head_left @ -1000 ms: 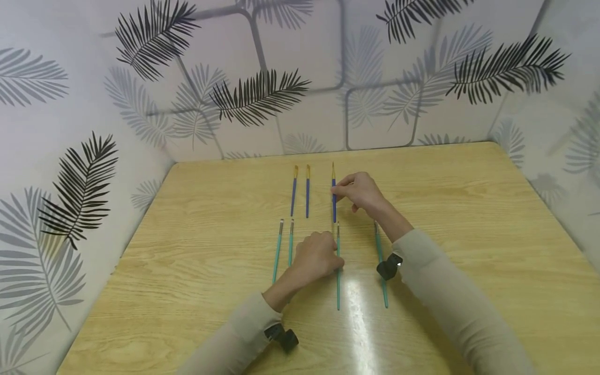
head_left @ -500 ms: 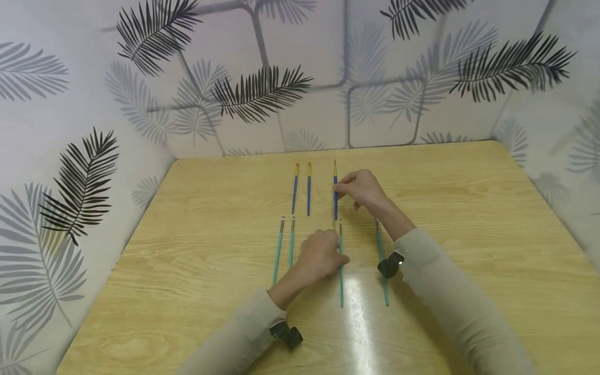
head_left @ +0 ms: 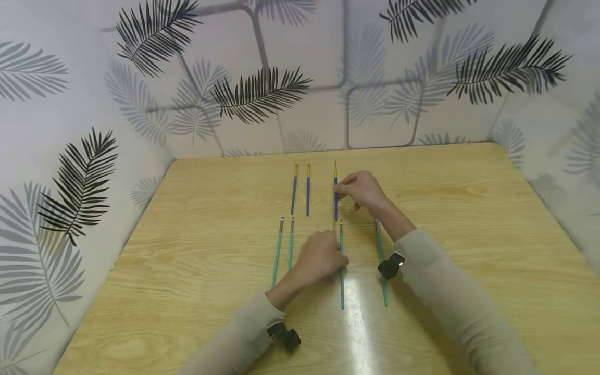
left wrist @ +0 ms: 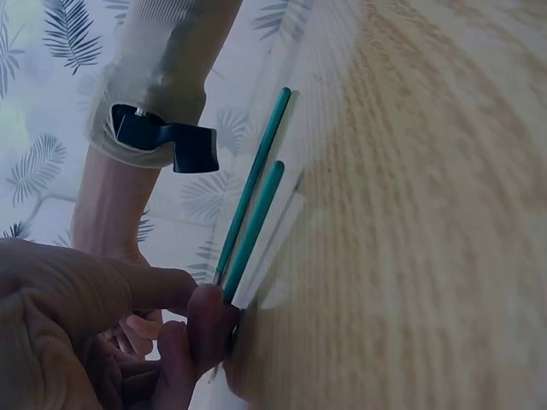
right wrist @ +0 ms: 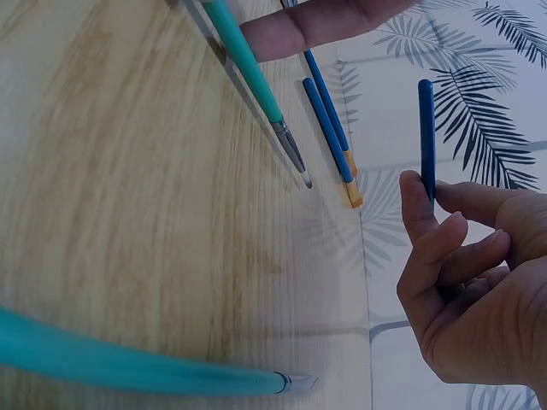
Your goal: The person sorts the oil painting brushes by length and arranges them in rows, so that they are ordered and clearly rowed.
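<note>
In the head view my left hand (head_left: 321, 255) holds a teal paintbrush (head_left: 342, 291) by its upper handle, bristles pointing away. The left wrist view shows the thumb and finger at this handle (left wrist: 256, 222), close to the wood. My right hand (head_left: 365, 191) pinches a blue paintbrush (head_left: 336, 211) between thumb and fingertips, its yellow-ferruled tip pointing to the wall. In the right wrist view the blue brush's handle end (right wrist: 426, 120) sticks out past the pinch, and the other fingers curl loosely. The blue brush lines up almost end to end with the held teal one.
Two blue paintbrushes (head_left: 308, 195) lie left of the right hand on the wooden table (head_left: 178, 271). Two teal brushes (head_left: 278, 250) lie left of the left hand, partly covered by its wrist. Another teal brush (head_left: 385, 289) lies under the right forearm. A leaf-patterned wall (head_left: 323, 120) stands behind.
The held teal brush and the left hand have shifted slightly right. The blue brush in the right hand has moved a little to the right too. The other brushes stay in place.
</note>
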A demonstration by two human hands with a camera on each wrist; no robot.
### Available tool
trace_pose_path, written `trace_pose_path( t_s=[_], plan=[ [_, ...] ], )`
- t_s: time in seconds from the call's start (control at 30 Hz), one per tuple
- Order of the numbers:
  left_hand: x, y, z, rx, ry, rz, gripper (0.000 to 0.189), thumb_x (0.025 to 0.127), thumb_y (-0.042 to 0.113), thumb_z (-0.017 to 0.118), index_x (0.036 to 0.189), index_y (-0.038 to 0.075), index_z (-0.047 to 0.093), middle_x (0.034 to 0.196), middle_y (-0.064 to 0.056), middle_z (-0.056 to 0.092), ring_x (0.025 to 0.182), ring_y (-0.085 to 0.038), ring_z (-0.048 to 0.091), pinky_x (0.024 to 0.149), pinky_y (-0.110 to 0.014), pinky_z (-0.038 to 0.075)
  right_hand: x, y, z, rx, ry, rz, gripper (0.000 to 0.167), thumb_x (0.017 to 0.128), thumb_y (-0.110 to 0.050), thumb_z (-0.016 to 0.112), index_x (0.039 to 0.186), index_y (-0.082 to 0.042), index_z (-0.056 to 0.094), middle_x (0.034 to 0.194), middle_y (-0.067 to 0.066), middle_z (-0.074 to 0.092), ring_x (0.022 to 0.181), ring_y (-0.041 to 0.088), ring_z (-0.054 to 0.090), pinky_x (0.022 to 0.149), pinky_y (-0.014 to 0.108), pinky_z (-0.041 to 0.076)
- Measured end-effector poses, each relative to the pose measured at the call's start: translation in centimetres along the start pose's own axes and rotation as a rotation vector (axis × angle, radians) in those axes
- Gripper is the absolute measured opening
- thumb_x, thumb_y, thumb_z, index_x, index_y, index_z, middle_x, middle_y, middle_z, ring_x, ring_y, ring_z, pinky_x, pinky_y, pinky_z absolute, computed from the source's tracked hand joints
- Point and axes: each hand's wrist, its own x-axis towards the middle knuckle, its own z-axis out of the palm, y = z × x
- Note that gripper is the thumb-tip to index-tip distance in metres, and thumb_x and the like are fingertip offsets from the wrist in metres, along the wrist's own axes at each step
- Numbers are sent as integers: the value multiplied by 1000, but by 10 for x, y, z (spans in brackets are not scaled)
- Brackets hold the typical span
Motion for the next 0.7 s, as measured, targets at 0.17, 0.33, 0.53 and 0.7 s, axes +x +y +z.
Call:
trace_pose_path(
  t_s=[0.17,0.33,0.53,0.7],
  plan=[
    [-1,-9,0,-80,7,14,55,83,3,73,47,19,35,38,8,38,31,-6,48,36,-17,20,3,-2,-1,-12,-6,-7,27,100,-21,70,113,3,71,106,18,77,67,17,56,45,19,44],
    [-1,-15,1,-170,-21,0,49,84,3,72,49,16,41,41,0,53,37,-13,60,36,-17,23,5,-4,0,-2,-1,-9,27,100,-19,71,114,4,72,104,17,77,98,34,61,44,19,43],
    [1,-21,0,-282,-71,-25,20,87,4,72,103,-7,74,53,-5,66,41,-15,64,39,-17,34,9,-4,0,-7,12,-16,26,99,-18,71,112,4,73,102,17,78,109,35,61,43,19,43],
    [0,-24,-3,-331,-91,-40,40,88,7,72,125,-7,68,63,-5,71,44,-17,66,42,-19,38,14,-6,3,-3,6,-13,26,99,-19,72,112,4,73,100,15,77,109,33,62,44,19,44]
  ],
)
